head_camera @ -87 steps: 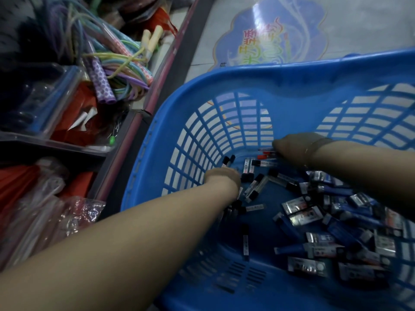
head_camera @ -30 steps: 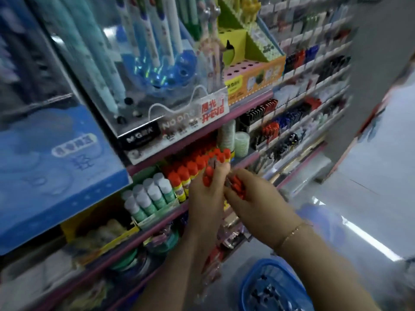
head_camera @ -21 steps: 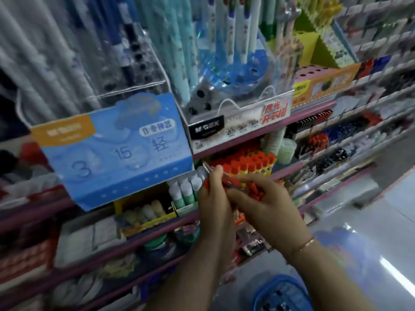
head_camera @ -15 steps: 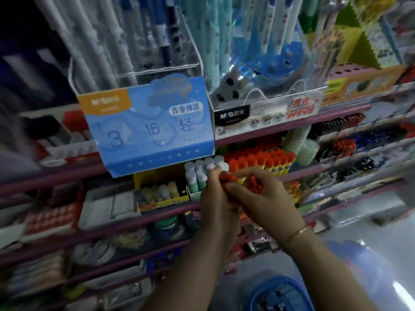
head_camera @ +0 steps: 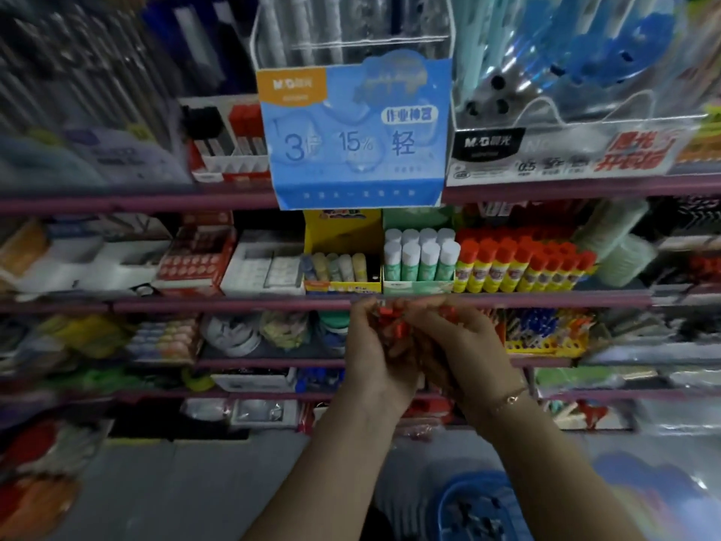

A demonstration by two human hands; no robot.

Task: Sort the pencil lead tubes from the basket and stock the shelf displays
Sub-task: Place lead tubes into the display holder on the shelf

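Both hands are raised together in front of the shelving. My left hand point(head_camera: 372, 357) and my right hand point(head_camera: 460, 345) each grip a bunch of red-capped pencil lead tubes point(head_camera: 394, 324), fingers curled round them just below a purple shelf rail point(head_camera: 234, 305). The blue basket point(head_camera: 460, 501) sits on the floor at the bottom, with dark tubes lying inside. A white display point(head_camera: 230, 142) on the upper shelf at the left holds black-capped and red-capped tubes upright. The view is motion-blurred.
Glue sticks with white caps point(head_camera: 419, 259) and orange caps point(head_camera: 522, 263) fill the shelf right behind my hands. A blue advertising card point(head_camera: 351, 138) hangs over the upper rail. Clear pen holders point(head_camera: 565, 52) stand above. Packed shelves run left and right.
I rose from the basket with red-capped tubes in both hands. Over the last second the view swung left along the shelves, and my hands sank slightly lower, staying together.
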